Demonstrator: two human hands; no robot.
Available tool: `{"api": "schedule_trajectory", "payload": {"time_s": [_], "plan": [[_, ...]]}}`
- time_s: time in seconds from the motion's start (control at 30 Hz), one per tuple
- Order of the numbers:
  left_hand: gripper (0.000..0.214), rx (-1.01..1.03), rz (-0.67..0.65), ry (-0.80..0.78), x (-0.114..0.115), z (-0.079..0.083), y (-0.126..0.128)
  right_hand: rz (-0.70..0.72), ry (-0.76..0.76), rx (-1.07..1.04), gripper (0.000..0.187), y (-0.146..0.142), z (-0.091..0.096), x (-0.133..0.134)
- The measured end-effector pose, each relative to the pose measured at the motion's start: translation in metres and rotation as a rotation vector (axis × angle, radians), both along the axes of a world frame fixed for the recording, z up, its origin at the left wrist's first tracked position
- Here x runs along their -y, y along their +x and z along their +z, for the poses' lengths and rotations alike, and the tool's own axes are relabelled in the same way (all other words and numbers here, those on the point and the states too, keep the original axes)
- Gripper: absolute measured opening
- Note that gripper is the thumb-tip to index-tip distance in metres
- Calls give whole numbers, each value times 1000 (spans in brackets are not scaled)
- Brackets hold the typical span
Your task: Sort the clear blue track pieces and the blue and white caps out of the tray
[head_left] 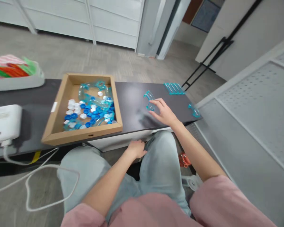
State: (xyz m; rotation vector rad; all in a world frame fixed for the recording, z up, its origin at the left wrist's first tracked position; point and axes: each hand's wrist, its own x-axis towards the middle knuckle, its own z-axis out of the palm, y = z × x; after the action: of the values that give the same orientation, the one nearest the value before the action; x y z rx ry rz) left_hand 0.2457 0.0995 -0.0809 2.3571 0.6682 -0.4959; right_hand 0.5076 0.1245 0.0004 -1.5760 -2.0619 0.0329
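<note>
My right hand (164, 113) is over the dark tabletop, its thumb and index finger pinched around the near end of a curved, see-through blue plastic piece (149, 95). My left hand (136, 149) hangs loosely between my knees by the table's front edge, thumb apart from the fingers, with nothing visible in it. Several matching blue pieces (174, 88) lie in a neat row at the far right of the table. Nearer the right end lies another curved blue piece (194, 111).
Left of my right hand, a cardboard tray (84, 131) holds curved blue pieces and many small blue and white hexagonal parts. A white device (5, 123) with a cable (52, 167) and a white container (19, 82) of colourful strips stand further left. A grey panel (248, 116) borders the right.
</note>
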Motion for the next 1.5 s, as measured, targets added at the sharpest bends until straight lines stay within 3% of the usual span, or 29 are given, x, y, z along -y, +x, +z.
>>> {"api": "schedule_trajectory", "payload": {"time_s": [0.2, 0.4, 0.63, 0.8, 0.97, 1.1, 1.23, 1.5], "plan": [[54, -85, -84, 42, 7, -12, 1, -402, -191, 119, 53, 103, -35, 83], [48, -151, -123, 81, 8, -15, 6, -618, -278, 269, 50, 148, -43, 116], [52, -228, -140, 100, 7, -18, 13, -701, -278, 212, 49, 183, -39, 126], [51, -250, -147, 106, 7, -24, 13, -739, -255, 152, 49, 191, -37, 133], [54, -259, -153, 105, 7, -27, 13, -841, -200, 93, 52, 199, -24, 125], [55, -267, -158, 103, 7, -24, 13, -930, -359, 93, 51, 207, -14, 108], [57, -264, -154, 104, 6, -21, 13, -936, -450, 111, 51, 214, -14, 99], [52, -246, -140, 97, 5, -19, 12, -909, -378, 101, 53, 223, -19, 101]]}}
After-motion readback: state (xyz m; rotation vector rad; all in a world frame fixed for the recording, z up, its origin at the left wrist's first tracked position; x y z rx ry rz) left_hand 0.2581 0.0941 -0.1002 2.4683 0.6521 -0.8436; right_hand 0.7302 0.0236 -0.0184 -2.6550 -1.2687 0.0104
